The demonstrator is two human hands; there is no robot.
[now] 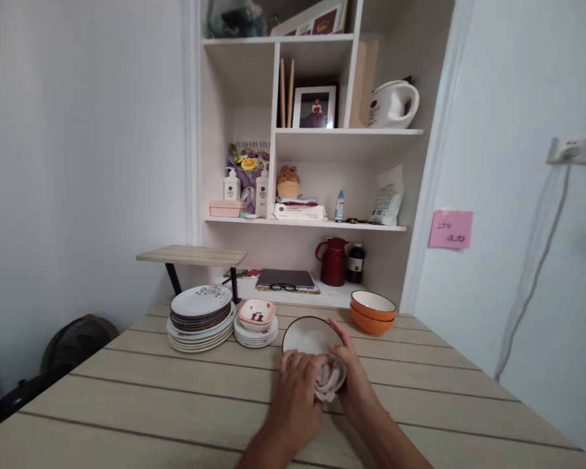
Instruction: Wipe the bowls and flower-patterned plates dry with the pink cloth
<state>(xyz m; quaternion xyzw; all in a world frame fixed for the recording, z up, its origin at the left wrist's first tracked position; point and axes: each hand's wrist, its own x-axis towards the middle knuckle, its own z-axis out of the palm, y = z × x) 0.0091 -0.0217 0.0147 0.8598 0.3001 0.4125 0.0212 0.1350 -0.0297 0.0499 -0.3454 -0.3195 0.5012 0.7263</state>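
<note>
A white bowl (pixel 308 335) with a dark rim is held over the near middle of the table, its inside facing up. My right hand (pixel 353 372) grips its right side, thumb over the rim and a finger stretched along the outside. Curled over the near left part of the bowl, my left hand (pixel 300 384) is closed on a bunched pinkish-grey cloth (pixel 328 378). The cloth bulges out between both hands against the near rim. Some of the left fingertips and the bowl's underside are hidden.
On the left stand a tall plate stack (pixel 201 301) and small saucers (pixel 256 339) carrying square pink-rimmed bowls (pixel 256 312). Two stacked orange bowls (pixel 372 314) sit at right. Behind are a small raised stand (pixel 193 255), a red jug (pixel 333 262) and a laptop (pixel 286 279).
</note>
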